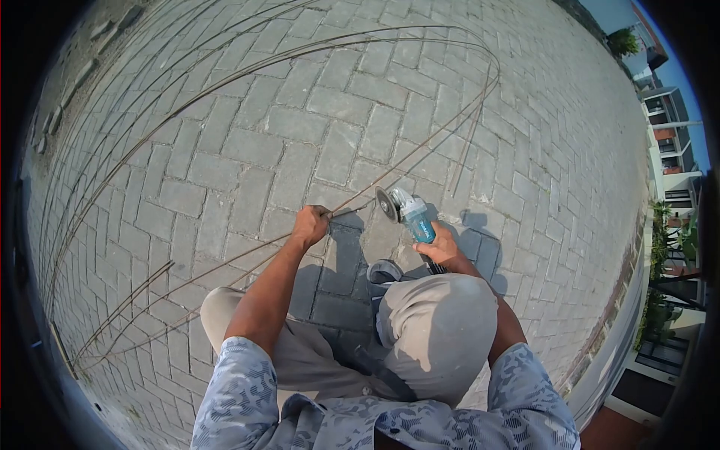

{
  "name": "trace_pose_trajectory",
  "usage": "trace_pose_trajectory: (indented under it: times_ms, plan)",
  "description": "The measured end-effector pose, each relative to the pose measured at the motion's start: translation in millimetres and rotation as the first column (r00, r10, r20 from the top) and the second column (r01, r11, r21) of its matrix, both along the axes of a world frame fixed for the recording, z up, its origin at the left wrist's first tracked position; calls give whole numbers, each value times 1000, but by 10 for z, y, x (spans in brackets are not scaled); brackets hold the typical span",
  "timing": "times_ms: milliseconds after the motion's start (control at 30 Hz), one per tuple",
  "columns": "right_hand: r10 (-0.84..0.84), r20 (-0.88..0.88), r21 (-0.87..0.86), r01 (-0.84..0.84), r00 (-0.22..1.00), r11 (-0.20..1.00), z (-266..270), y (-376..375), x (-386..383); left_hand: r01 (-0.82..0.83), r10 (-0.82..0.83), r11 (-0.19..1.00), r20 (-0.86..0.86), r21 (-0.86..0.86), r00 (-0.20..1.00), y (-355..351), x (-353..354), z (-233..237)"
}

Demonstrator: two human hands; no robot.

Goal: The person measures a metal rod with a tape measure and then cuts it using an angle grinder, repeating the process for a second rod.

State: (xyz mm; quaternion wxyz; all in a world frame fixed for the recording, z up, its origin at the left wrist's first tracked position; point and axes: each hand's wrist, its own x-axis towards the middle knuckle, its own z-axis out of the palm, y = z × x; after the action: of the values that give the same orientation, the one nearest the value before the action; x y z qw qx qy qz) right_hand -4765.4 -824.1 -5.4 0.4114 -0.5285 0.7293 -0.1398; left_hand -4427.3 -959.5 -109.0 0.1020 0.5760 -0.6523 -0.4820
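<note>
My left hand (pixel 312 224) is closed around a thin, rusty steel rod (pixel 420 148) that runs up and to the right, then bends back in a long loop. In my right hand (pixel 441 247) is a teal angle grinder (pixel 418 226), gripped by its body. Its cutting disc (pixel 387 204) faces left, close beside the rod and a little to the right of my left fist. A short rod end (pixel 361 208) sticks out from near my left fingers toward the disc. My right palm hides part of the grinder's rear.
Grey paving blocks (pixel 337 154) cover the ground. Several long rods (pixel 187 101) curve across the left side and back. My bent knee (pixel 442 322) and shoe (pixel 384 271) are just below the grinder. Houses (pixel 671 157) line the far right.
</note>
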Motion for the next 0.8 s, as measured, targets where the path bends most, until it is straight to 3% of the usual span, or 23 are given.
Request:
trace_pose_trajectory:
  times_ms: [133,333,467,800]
  plan:
    - [-33,76,87,26,997,996,231,-66,-27,8,-8,1000,3,-22,1000,63,-21,-66]
    - [52,-46,250,-39,998,967,185,-415,-176,8,-8,1000,-1,-6,1000,62,-4,-113]
    - [14,11,230,-16,1000,973,287,-590,-136,22,-22,1000,-8,-16,1000,65,-21,-135]
    - [64,-36,241,-53,997,969,212,-747,-215,35,-35,999,-2,6,999,63,-11,-112]
